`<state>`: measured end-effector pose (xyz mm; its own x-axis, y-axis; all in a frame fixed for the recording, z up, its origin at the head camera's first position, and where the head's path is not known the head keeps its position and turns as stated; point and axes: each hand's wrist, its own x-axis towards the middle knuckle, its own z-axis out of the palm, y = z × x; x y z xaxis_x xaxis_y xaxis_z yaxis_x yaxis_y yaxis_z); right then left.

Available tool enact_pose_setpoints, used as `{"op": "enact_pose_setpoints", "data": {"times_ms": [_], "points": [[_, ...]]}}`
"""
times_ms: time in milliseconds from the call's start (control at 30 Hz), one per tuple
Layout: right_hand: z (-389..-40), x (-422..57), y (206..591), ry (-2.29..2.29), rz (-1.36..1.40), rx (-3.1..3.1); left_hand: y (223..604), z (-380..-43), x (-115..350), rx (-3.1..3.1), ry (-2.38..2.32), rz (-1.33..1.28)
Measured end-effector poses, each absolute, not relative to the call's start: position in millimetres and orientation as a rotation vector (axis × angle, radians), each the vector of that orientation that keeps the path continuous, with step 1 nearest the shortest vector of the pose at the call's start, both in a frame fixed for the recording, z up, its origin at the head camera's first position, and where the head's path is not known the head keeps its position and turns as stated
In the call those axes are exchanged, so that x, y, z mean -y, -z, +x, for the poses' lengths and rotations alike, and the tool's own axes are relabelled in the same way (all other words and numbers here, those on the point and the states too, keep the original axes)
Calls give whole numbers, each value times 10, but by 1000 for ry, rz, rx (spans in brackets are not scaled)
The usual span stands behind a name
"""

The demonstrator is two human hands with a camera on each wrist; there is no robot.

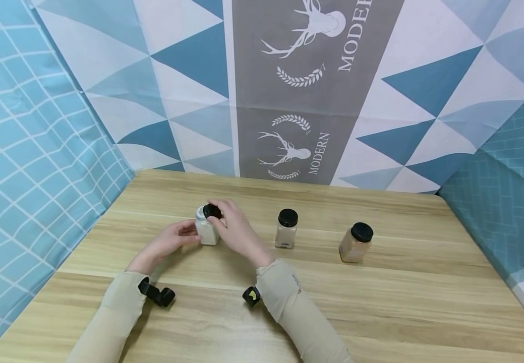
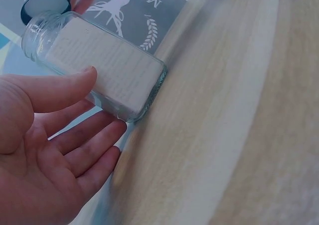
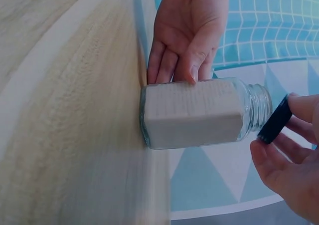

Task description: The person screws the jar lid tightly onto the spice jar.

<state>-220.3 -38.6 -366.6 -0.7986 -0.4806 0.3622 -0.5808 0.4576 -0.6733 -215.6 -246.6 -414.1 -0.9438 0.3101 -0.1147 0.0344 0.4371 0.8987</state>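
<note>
A square glass jar (image 1: 208, 233) of white powder stands upright on the table at the left. My left hand (image 1: 174, 237) holds it low on its side, the thumb on one face and the fingers around the back, as the left wrist view also shows. My right hand (image 1: 234, 227) pinches a black lid (image 3: 276, 120) between thumb and fingers. The lid is off the threads and tilted beside the jar's open mouth (image 3: 260, 105). In the left wrist view the lid's pale inside (image 2: 47, 4) shows.
Two more jars with black lids stand on the wooden table (image 1: 402, 302): one jar (image 1: 286, 234) right of my right hand, another jar (image 1: 354, 247) farther right. Patterned cloth (image 1: 189, 101) hangs behind the table. Black wrist cameras (image 1: 164, 297) sit on both sleeves.
</note>
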Motion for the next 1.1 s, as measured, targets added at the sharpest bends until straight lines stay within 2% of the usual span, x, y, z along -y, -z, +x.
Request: {"op": "enact_pose_setpoints", "data": {"times_ms": [400, 1100], "points": [[-2237, 498, 3589, -961, 1092, 2555, 4145, -2177, 2486, -2416, -1517, 287], [-2240, 521, 3586, -806, 1142, 2647, 4170, -2171, 2470, -2379, -1557, 279]]}}
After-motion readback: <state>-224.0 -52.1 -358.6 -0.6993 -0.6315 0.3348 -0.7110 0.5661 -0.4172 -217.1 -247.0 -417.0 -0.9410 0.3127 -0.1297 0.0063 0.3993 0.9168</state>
